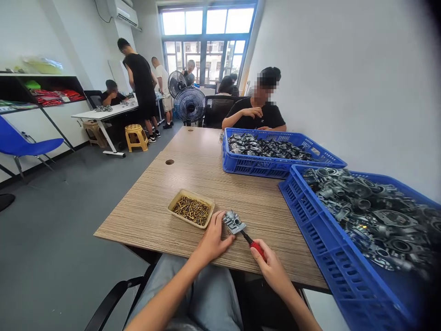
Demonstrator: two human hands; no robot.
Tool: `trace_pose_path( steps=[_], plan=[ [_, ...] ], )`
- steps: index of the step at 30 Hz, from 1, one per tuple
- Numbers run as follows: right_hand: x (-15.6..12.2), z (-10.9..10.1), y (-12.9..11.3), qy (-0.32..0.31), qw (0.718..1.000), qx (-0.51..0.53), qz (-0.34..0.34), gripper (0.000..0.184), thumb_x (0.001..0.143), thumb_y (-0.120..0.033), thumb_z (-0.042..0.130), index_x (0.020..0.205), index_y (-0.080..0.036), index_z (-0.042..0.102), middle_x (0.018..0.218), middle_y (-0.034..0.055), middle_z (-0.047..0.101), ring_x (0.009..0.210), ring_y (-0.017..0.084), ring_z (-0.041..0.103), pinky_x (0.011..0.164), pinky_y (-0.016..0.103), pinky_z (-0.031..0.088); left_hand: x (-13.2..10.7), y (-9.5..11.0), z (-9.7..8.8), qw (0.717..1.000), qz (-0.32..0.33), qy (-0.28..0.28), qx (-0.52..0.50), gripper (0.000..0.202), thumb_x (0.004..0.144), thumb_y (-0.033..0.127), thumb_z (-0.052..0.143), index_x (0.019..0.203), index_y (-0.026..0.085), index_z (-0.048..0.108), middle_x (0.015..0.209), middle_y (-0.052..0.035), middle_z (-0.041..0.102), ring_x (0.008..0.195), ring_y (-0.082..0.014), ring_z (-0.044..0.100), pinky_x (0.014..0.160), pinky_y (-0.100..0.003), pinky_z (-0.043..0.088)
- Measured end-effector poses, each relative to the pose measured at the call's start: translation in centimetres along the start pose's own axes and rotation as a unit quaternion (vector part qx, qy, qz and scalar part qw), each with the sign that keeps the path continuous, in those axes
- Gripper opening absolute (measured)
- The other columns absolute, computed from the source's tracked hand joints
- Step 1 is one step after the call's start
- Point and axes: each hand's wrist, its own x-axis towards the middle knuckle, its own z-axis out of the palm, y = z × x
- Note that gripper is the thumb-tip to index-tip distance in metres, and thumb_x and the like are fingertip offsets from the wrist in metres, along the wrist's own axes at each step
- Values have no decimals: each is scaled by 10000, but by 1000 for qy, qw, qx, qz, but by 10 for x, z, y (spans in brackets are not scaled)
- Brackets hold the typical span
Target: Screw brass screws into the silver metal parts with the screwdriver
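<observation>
A small grey metal carburetor body (233, 221) rests on the wooden table, steadied by my left hand (215, 239), whose fingers and thumb close around its left side. My right hand (270, 263) is wrapped round the red handle of a screwdriver (257, 248). Its dark shaft points up and left, with the end at the carburetor's lower right edge; the tip itself is hidden. Just left of my left hand stands a cream plastic tray (174, 214) full of small brass-coloured parts (191, 210).
A blue crate (303, 225) heaped with metal carburetor bodies (365, 207) stands on the right. Behind it, another blue crate (255, 168) holds more metal parts. A person (255, 108) sits across the table (144, 202). Fans (190, 105), stools and other people are farther back.
</observation>
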Motion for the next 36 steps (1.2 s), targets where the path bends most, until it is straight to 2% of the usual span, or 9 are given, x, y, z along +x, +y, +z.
trace_pose_path(
  steps=[9,18,23,29,36],
  plan=[
    [-1,1,1,5,1000,-5,8,485,949,-676,499,1060,-243,685,979,84,762,907,301,685,824,384,514,0,-1,0,1000,-4,-2,1,811,920,282,714,1594,221,268,1588,-181,390,1534,-331,384,1308,-585,324],
    [-1,-1,-8,1,1000,-6,0,495,952,-698,492,990,-242,680,850,67,730,790,273,665,720,354,517,-1,0,-1,1000,-6,-3,-8,820,914,269,715,1602,238,269,1585,-171,398,1538,-336,382,1308,-590,321],
    [-1,-1,-9,4,1000,-12,8,478,951,-677,489,1011,-245,684,925,78,754,857,292,684,781,380,517,-1,-1,0,1000,-10,-5,0,820,928,285,710,1607,240,253,1600,-170,382,1548,-331,370,1315,-577,321],
    [-2,-1,-8,2,1000,-20,8,487,954,-684,492,1007,-241,686,910,80,751,843,292,679,759,372,512,-2,0,0,1000,-14,-7,7,803,919,257,707,1594,233,273,1593,-168,389,1541,-327,376,1313,-562,330],
    [-2,-1,-11,-4,1000,-20,-2,404,996,-602,487,1030,-242,668,964,78,759,912,289,684,802,367,497,-2,-2,1,1000,-11,0,17,763,928,230,693,1581,242,299,1584,-161,399,1532,-321,393,1306,-546,331]
  ],
)
